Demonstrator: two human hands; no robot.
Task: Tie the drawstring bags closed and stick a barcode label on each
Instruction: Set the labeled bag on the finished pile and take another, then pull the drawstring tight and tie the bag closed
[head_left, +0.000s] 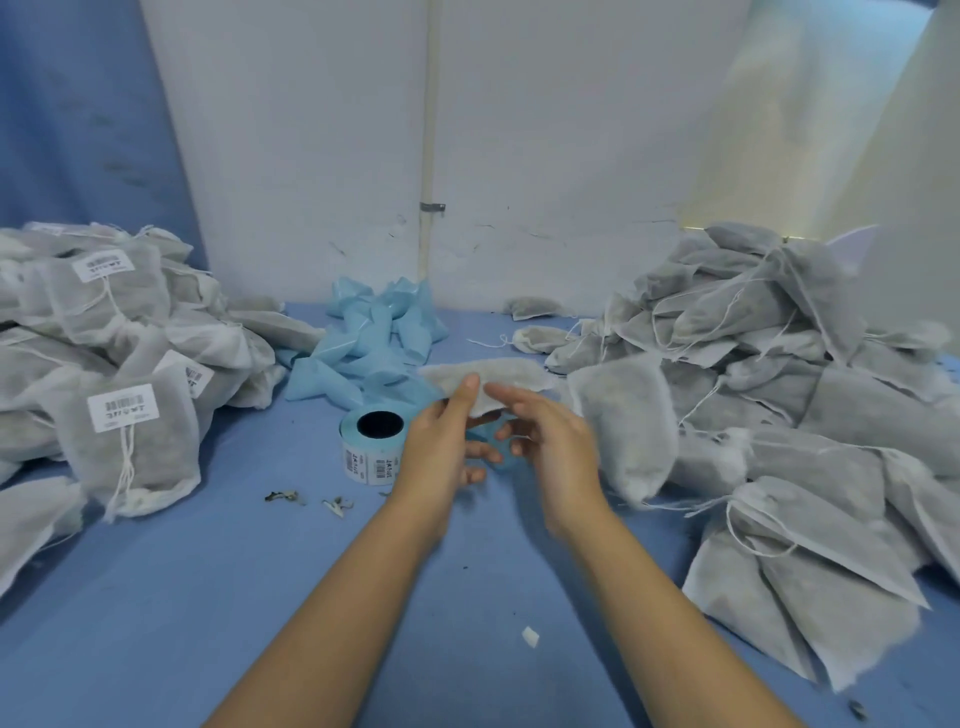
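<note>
step in hand: one bag (498, 375) is up off the table (208, 597) at centre frame, just above the label roll (372, 442). your left hand (447, 447) pinches its near edge, thumb on top. your right hand (553, 447) is just beside it, fingers spread loosely under the bag; blurred, so cannot tell if it grips. no label or cord shows on this bag. judgement: tying is only starting. labelled bags (130, 415) at left of frame, unlabelled pile (779, 364) at right. next: find both cord ends, draw the mouth shut, knot, then peel a label.
</note>
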